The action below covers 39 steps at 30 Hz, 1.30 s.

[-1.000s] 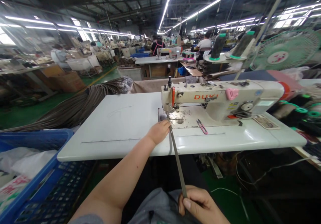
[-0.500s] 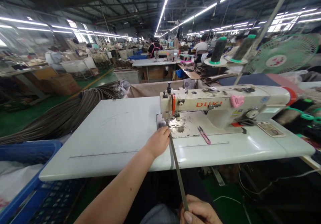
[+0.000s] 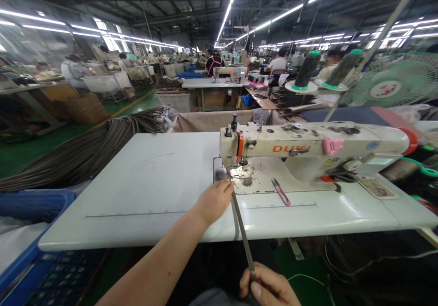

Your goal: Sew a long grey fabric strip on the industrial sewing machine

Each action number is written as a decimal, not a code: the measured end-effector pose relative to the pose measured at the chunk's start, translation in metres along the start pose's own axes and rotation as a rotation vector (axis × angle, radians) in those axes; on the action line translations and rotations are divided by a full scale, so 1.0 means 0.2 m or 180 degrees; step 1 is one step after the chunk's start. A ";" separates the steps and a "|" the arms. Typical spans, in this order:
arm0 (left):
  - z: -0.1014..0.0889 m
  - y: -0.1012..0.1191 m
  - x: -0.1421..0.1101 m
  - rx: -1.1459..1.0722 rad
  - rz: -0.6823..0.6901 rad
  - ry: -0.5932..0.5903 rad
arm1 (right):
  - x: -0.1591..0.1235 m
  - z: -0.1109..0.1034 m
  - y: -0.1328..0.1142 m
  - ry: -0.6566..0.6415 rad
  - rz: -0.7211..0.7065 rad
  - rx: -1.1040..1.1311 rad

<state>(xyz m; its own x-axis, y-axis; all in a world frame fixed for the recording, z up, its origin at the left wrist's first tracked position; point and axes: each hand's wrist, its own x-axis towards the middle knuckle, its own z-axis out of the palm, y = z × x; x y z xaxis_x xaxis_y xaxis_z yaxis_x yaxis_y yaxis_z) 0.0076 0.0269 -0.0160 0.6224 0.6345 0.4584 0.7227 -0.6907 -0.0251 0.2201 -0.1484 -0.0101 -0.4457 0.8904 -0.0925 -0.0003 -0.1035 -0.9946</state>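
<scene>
A narrow dark grey-brown strip [image 3: 243, 234] runs from under the needle area of a white sewing machine [image 3: 308, 146] down over the table's front edge. Close in front of the presser foot, my left hand [image 3: 215, 201] pinches the strip's upper part with closed fingers. Lower down, in front of the table, my right hand [image 3: 270, 285] grips the same strip between thumb and fingers. The strip is fairly straight between both hands. Pink-handled thread snips [image 3: 281, 192] lie on the machine bed to the right of my left hand.
The white table [image 3: 153, 182] has a printed ruler line along its front. At the left stand a blue crate [image 3: 34, 246] and a long bundle of dark strips [image 3: 85, 146]. Thread cones [image 3: 307, 71] and a green fan [image 3: 390, 84] are at the right. People sit farther back.
The view has shifted slightly, so the machine appears lower and farther right. My right hand is a little higher on screen; both hands still hold the strip.
</scene>
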 end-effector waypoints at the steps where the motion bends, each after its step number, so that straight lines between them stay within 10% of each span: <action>1: 0.00 0.00 0.00 -0.0026 0.0000 -0.0020 | 0.01 0.00 0.01 0.0064 0.0063 0.0099; 10: 0.01 0.00 -0.01 -0.0084 -0.0109 -0.0053 | 0.12 0.02 0.13 0.0516 0.0111 0.0575; 23: 0.01 -0.01 -0.01 -0.0050 -0.0097 -0.0238 | 0.02 0.02 -0.03 -0.0402 -0.0264 0.0165; 39: 0.01 0.00 -0.02 -0.0084 -0.0058 -0.0137 | 0.01 0.00 0.00 -0.0378 -0.0382 -0.0052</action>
<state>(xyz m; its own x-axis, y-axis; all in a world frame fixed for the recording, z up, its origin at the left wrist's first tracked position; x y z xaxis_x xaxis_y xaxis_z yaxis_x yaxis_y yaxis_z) 0.0053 0.0259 -0.0184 0.6220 0.6609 0.4198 0.7262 -0.6875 0.0065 0.2188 -0.1464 -0.0094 -0.5459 0.8372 0.0322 -0.0457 0.0086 -0.9989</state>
